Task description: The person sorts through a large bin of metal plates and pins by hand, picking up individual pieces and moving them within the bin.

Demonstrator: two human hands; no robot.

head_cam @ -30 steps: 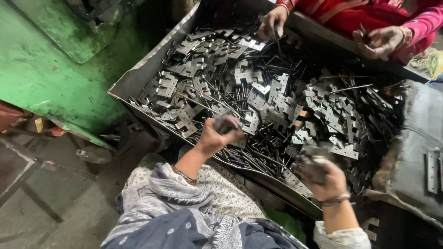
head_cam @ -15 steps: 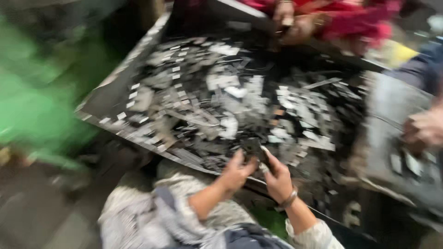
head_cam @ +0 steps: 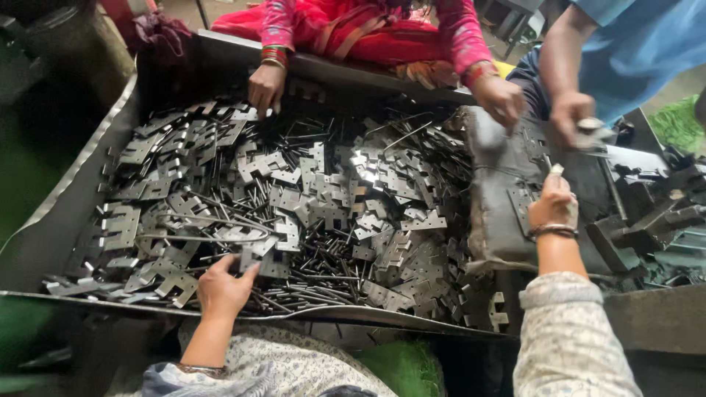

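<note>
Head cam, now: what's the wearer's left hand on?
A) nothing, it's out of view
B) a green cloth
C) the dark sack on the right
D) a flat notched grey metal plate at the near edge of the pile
D: the left hand grips a flat notched grey metal plate at the near side of the big metal tray, while the right hand is raised over the dark sack.

Soft, even daylight fell from above the tray (head_cam: 70,220), brightest on the metal plates (head_cam: 368,165) at its middle, where pale glare washed out their edges. Plates toward the tray's near rim lay dimmer, with weak shadows between them. Left of the tray the picture sank into dark, smeared blur. The view was sharp at the tray's middle, softer and bowed by the wide lens toward its corners.
</note>
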